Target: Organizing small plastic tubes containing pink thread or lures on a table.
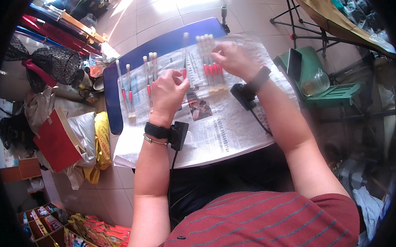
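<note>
My left hand is closed in a pinch around a slim clear tube with a red fishing float inside. This tube points away from me over the newspaper. Beside the upper part of a row of similar tubes, my right hand has bent fingers. Motion blurs it, so any grip there is unclear. Red floats show side by side within that row. Left of my left hand lie a few more tubes, partly covered by it. Another pair of tubes rests near the table's left side.
Newspaper covers most of the blue table. A green chair at the right bears a phone and a clear jar. Bags and a red box crowd the left; a black tripod stands far right.
</note>
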Demonstrator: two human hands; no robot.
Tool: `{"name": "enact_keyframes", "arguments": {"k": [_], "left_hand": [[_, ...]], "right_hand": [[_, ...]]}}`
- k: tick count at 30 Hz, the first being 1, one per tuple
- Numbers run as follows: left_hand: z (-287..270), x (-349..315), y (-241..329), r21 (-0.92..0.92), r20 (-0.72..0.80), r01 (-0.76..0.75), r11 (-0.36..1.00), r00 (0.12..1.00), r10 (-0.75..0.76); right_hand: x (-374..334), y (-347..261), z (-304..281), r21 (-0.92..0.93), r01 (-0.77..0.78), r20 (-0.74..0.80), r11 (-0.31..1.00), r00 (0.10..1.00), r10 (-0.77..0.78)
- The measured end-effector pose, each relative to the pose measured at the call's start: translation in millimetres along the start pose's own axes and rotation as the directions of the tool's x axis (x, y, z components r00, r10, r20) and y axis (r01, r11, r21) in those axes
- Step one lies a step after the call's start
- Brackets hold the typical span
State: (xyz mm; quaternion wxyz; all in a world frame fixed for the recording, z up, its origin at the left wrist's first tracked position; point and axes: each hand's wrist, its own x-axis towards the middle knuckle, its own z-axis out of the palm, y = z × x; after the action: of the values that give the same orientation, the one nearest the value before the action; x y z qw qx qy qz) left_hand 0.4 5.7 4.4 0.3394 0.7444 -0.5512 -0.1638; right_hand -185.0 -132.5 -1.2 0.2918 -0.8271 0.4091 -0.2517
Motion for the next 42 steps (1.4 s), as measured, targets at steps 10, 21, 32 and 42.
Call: {"name": "enact_keyframes", "arguments": {"k": [10, 21, 32, 42], "left_hand": [[14.2, -8.9, 21.5, -0.082, -0.062, -0.248, 0.965, 0.968, 0.243], [2.6, -10.4, 22.1, -0.345, 0.209, -0.036, 0.938, 0.971, 0.114], [-9.1, -3.8, 16.4, -0.659, 0.492, 0.286, 0.696, 0.863, 0.112], [-9.1, -6.2, 16.9, -0.695, 0.49, 0.33, 0.639, 0.868, 0.084]], "right_hand": [[0.6, -20.4, 1.0, 0.422, -0.262, 0.282, 0.868, 0.948, 0.15], [-7.2, -23.3, -15.7, 0.686, -0.355, 0.416, 0.635, 0.907, 0.058], [-6.6, -19.3, -20.4, 0.814, -0.356, 0.401, 0.458, 0.916, 0.0], [-8.2, -18.5, -20.3, 0.827, -0.339, 0.401, 0.448, 0.915, -0.048]]}}
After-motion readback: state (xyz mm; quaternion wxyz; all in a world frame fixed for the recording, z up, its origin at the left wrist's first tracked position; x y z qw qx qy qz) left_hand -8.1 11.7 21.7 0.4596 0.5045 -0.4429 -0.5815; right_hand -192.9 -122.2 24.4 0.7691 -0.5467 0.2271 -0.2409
